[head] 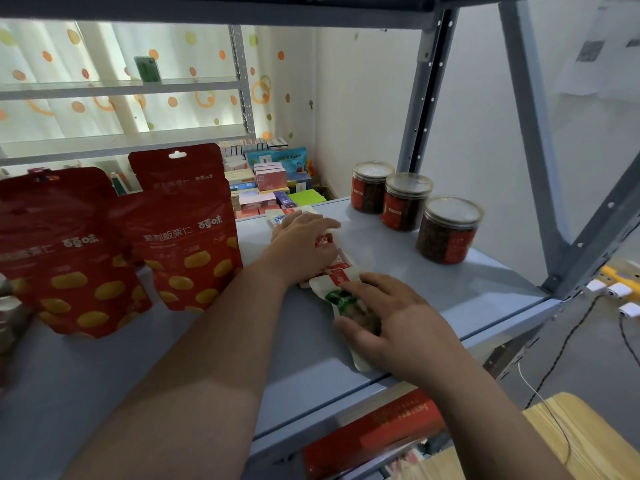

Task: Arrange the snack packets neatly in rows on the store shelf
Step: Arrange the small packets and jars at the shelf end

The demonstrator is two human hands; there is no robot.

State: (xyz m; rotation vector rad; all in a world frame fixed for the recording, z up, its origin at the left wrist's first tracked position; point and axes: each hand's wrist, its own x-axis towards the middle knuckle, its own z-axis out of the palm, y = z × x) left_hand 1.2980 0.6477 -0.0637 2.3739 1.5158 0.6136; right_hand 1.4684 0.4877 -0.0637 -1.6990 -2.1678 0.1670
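Lying in a line along the smooth grey metal shelf [433,292], the small snack packets [337,279] are flat, glossy white pouches with red bands. The left hand [304,249] presses flat on the farther ones; the right hand [398,320] rests spread-fingered, unclenched, on the nearest, green-printed one.

Left hand [304,251] flat, fingers straight, right hand [394,323] spread palm down, arms outstretched

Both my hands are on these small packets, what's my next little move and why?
Probably slide the green-printed packet back with the right hand, squaring it with the row under the left hand. Its near end lies close to the front edge of the shelf, and its far end seems to overlap the next packet.
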